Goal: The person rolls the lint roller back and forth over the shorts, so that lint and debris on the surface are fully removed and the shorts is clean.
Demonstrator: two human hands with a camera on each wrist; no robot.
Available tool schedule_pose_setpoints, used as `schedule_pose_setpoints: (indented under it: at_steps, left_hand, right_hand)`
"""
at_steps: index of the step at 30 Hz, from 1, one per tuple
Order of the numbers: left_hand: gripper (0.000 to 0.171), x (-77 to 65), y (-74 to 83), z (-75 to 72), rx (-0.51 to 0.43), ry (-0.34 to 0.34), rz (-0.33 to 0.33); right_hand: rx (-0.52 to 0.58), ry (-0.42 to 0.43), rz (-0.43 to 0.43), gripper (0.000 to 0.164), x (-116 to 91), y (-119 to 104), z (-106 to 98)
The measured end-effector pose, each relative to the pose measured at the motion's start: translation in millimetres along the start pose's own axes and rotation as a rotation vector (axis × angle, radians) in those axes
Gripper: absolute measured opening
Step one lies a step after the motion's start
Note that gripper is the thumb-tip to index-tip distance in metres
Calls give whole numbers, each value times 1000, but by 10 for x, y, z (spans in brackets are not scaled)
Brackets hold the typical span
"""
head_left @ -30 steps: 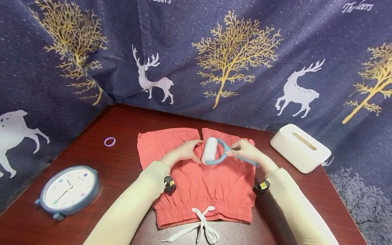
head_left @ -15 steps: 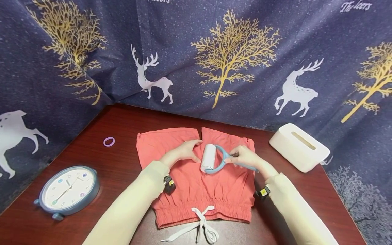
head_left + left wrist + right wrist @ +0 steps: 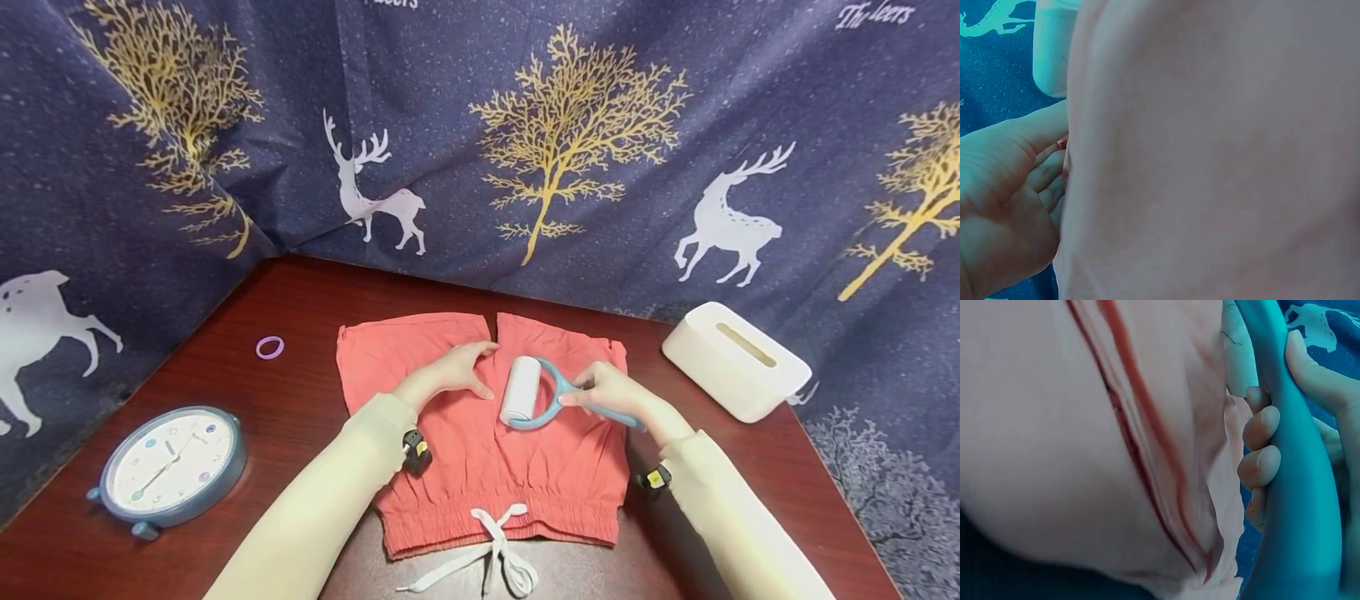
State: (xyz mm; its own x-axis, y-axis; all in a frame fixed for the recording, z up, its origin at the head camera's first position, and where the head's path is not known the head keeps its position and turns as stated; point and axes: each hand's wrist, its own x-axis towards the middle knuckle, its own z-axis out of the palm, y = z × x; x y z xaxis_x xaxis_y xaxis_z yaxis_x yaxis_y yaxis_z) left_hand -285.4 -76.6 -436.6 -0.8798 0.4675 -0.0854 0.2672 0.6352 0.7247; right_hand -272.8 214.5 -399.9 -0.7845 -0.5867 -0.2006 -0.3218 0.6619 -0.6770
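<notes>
Coral-red shorts with a white drawstring lie spread on the table, waistband toward me. My right hand grips the pale blue handle of a lint roller. Its white roll is over the right leg of the shorts, beside the centre seam. In the right wrist view the fingers curl round the handle. My left hand rests on the left leg with thumb and fingers spread, a short way from the roll. The left wrist view shows this hand partly hidden by fabric.
A blue alarm clock lies face up at the left. Behind it is a small purple ring. A white tissue box stands at the right edge of the dark red table. A patterned navy cloth hangs behind.
My right hand has drawn the lint roller toward the waistband and slightly to the right over the shorts. The left hand has stayed in place.
</notes>
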Motion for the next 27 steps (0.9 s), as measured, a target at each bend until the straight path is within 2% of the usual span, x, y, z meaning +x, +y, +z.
schedule_pose_setpoints:
  at_steps: [9,21,27]
  left_hand:
    - [89,-2,-15,-10,0,-1,-3]
    - [88,4,-18,-7,-6,-3,7]
    - [88,-1,-26,-4,4,5,13]
  right_hand:
    - [7,-10,52,37,-139,83,-54]
    - [-21,25,30,33,-281,174,-84]
    - [-16,25,54,29,-365,207,-96]
